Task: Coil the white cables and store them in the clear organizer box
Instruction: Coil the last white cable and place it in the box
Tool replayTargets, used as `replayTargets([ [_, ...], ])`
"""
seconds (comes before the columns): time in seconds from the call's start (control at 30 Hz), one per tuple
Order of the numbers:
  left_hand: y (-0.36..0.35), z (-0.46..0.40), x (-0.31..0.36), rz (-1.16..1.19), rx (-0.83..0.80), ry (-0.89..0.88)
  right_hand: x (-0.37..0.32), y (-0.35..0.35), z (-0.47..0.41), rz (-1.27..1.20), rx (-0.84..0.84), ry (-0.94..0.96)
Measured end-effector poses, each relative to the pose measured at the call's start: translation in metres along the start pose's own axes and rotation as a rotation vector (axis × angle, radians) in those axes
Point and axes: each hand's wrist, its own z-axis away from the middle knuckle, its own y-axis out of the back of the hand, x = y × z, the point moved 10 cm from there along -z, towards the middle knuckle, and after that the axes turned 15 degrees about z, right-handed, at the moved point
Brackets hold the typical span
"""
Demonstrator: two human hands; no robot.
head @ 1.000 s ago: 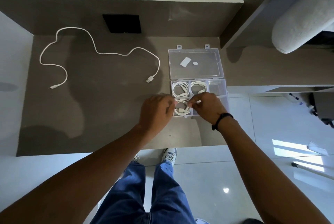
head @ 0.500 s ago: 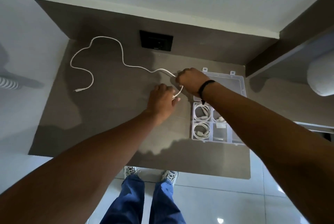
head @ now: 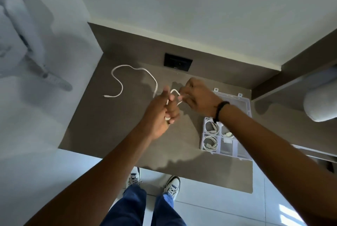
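Observation:
A long white cable (head: 119, 81) trails across the brown desk (head: 113, 125) from its free plug end at the left to my hands at the centre. My left hand (head: 160, 114) is closed on the cable's near end, with a plug poking out below the fingers. My right hand (head: 196, 96) pinches the cable just right of it, and a small loop arcs between the two hands. The clear organizer box (head: 244, 154) lies open at the right under my right forearm. Three of its compartments hold coiled white cables (head: 209, 143).
A black socket plate (head: 178, 62) is set into the desk's back panel. White walls close in the desk on the left and behind. A dark shelf edge and a pale cylinder (head: 322, 101) are at the right. My shoes stand on the tiled floor below the desk's front edge.
Both hands left the organizer box, took hold of the loose cable's near end, lifted it and formed a first loop. The cable's slack on the desk has drawn in toward my hands.

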Motion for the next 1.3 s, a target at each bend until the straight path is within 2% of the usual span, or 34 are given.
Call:
replayTargets([
  [0.1, -0.015, 0.011, 0.035, 0.152, -0.115, -0.071, -0.05, -0.006, 0.002, -0.281, 0.086, 0.041],
  [0.2, -0.003, 0.016, 0.073, 0.163, -0.104, -0.171, -0.082, -0.041, 0.014, -0.436, -0.004, -0.088],
  [0.27, 0.01, 0.017, 0.094, 0.145, -0.092, -0.192, -0.107, -0.057, 0.027, -0.472, -0.078, -0.087],
  [0.33, 0.026, 0.016, 0.104, 0.146, -0.073, -0.178, -0.132, -0.059, 0.037, -0.37, -0.143, -0.006],
  [0.43, 0.051, 0.015, 0.096, -0.026, 0.052, -0.156, -0.148, -0.03, 0.033, -0.003, -0.025, 0.122],
  [0.5, 0.053, 0.02, 0.081, -0.172, 0.068, -0.122, -0.146, 0.002, 0.02, 0.127, 0.03, 0.145],
  [0.6, 0.039, 0.036, 0.054, -0.157, -0.013, 0.033, -0.121, 0.05, -0.004, 0.117, 0.084, 0.083],
  [0.67, 0.028, 0.045, 0.043, -0.122, -0.044, 0.102, -0.092, 0.078, -0.01, 0.023, 0.204, -0.04],
  [0.77, 0.012, 0.051, 0.034, -0.006, -0.084, 0.11, -0.063, 0.075, -0.01, -0.198, 0.209, -0.148],
  [0.9, 0.005, 0.053, 0.031, 0.206, -0.051, 0.101, -0.048, 0.044, 0.0, -0.385, 0.255, -0.256],
  [1.03, -0.004, 0.049, 0.042, 0.303, -0.048, 0.001, -0.075, -0.019, 0.02, -0.456, 0.118, -0.309],
  [1.1, 0.0, 0.046, 0.051, 0.332, -0.028, -0.049, -0.101, -0.054, 0.031, -0.446, -0.056, -0.292],
  [1.17, 0.007, 0.042, 0.059, 0.262, -0.013, -0.071, -0.131, -0.076, 0.042, -0.4, -0.252, -0.188],
  [1.23, 0.02, 0.038, 0.063, 0.087, 0.029, -0.073, -0.148, -0.065, 0.048, -0.32, -0.25, -0.073],
  [1.3, 0.037, 0.037, 0.062, -0.047, 0.084, -0.04, -0.142, -0.027, 0.045, -0.215, -0.098, -0.05],
])
